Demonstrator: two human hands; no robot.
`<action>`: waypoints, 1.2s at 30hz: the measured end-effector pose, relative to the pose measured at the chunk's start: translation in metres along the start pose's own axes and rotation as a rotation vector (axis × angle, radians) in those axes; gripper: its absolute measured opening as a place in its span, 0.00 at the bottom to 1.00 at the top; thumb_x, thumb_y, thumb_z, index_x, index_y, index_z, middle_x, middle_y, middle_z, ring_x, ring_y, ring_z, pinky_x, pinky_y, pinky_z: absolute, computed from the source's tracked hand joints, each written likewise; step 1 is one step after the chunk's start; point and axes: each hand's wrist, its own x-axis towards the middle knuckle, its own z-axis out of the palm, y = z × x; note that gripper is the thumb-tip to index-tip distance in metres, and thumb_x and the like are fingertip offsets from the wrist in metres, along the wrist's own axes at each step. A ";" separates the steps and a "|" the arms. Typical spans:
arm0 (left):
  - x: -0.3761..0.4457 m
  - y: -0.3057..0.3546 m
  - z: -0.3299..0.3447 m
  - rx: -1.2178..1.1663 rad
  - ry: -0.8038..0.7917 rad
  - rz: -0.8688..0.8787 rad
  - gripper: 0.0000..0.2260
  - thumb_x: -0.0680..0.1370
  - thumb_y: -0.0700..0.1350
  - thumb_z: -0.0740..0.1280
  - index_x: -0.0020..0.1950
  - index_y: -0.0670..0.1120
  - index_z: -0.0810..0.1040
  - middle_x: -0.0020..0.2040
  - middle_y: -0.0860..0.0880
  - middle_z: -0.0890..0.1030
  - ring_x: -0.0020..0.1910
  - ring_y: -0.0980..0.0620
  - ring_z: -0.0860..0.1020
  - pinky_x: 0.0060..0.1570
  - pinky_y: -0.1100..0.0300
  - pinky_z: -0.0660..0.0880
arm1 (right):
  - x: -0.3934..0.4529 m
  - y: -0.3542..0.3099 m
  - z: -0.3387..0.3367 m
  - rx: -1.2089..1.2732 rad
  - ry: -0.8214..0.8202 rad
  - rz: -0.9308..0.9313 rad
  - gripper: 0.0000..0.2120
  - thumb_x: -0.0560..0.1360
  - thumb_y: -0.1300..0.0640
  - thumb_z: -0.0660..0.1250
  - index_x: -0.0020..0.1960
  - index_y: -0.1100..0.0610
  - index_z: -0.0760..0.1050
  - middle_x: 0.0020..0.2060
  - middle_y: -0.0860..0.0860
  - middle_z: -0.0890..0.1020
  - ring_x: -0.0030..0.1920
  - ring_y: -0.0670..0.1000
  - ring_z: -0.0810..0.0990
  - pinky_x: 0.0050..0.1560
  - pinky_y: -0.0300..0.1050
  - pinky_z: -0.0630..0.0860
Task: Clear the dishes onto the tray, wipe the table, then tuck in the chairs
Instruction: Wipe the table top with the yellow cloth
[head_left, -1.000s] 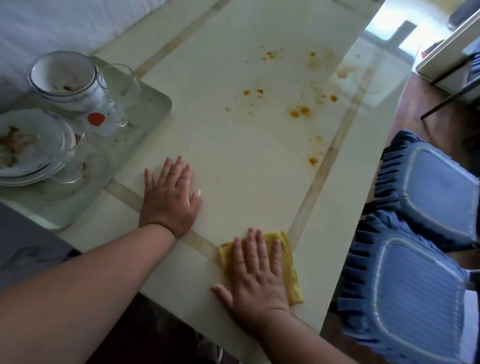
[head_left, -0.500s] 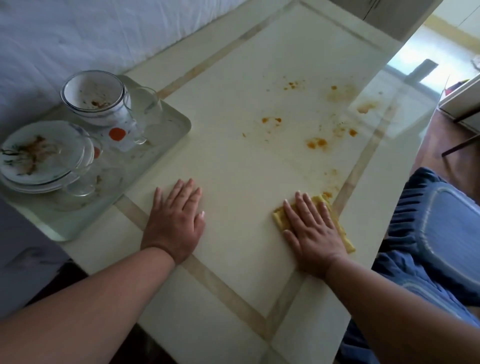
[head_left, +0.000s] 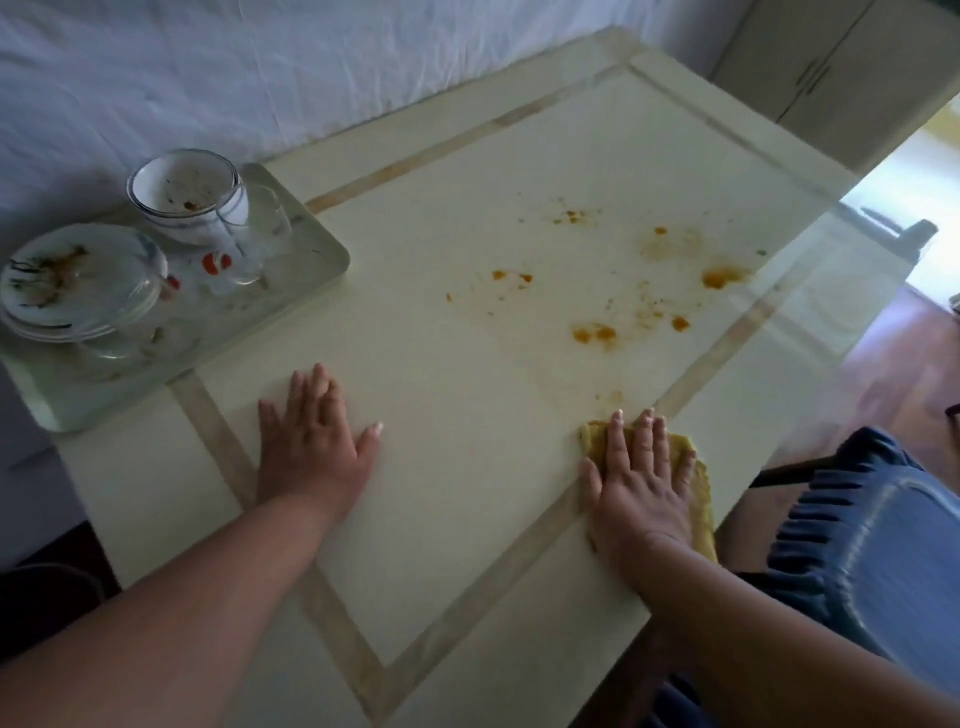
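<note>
My dishes already sit on the tray (head_left: 322, 244) at the table's far left corner — a smeared bowl (head_left: 182, 189), stacked plates (head_left: 78, 280) and glasses, so clearing looks done. Wiping is under way. My right hand (head_left: 641, 483) lies flat, fingers straight and close together, pressing the yellow cloth (head_left: 698, 493) onto the table (head_left: 441, 467) near its right edge. My left hand (head_left: 311, 441) rests palm-down, fingers together and thumb out, holding nothing. Orange sauce spots (head_left: 595, 332) lie ahead of the cloth — unwiped. The blue-cushioned chair (head_left: 872, 545) stands beside the table, not yet tucked in.
</note>
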 end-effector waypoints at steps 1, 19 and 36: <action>-0.002 0.006 0.001 0.030 -0.033 -0.042 0.39 0.82 0.63 0.54 0.83 0.36 0.64 0.88 0.40 0.58 0.87 0.39 0.55 0.82 0.31 0.50 | 0.005 -0.011 -0.002 0.034 -0.009 0.033 0.41 0.80 0.31 0.32 0.87 0.48 0.28 0.85 0.54 0.27 0.84 0.55 0.23 0.84 0.67 0.31; 0.054 0.061 0.005 0.076 0.194 0.013 0.30 0.77 0.59 0.58 0.66 0.36 0.77 0.70 0.28 0.74 0.74 0.28 0.70 0.76 0.28 0.62 | 0.097 -0.085 -0.031 0.038 0.113 -0.325 0.38 0.84 0.35 0.39 0.88 0.49 0.34 0.87 0.56 0.32 0.85 0.57 0.26 0.82 0.70 0.29; 0.092 0.059 0.022 0.085 0.146 0.124 0.38 0.81 0.60 0.54 0.82 0.35 0.68 0.85 0.35 0.63 0.85 0.37 0.61 0.80 0.29 0.59 | 0.208 -0.201 -0.068 -0.149 0.200 -0.781 0.39 0.83 0.32 0.39 0.90 0.47 0.44 0.90 0.53 0.43 0.88 0.54 0.37 0.85 0.68 0.39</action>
